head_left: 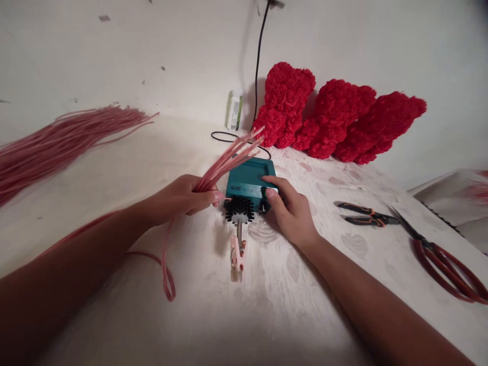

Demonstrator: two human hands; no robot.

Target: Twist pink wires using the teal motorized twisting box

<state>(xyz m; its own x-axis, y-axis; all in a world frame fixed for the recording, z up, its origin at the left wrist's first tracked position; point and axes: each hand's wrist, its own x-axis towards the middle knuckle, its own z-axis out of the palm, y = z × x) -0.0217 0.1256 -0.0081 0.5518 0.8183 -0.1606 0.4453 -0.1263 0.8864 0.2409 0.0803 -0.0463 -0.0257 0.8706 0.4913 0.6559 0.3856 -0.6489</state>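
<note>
My left hand is closed round a bunch of thin pink cords, whose cut ends fan out up and to the right. One strand runs from its fingertips toward a black bristled wheel at the front of a small teal machine. My right hand grips the machine's right front corner, thumb on the front face and index finger on top. A metal shaft sticks out from the wheel toward me, with a pale pink clip on its end. A loose pink strand loops below my left wrist.
A large bundle of pink cords lies at left. Three red rose-covered figures lean on the wall beside a white bottle and a black cable. Pliers and red-handled scissors lie at right.
</note>
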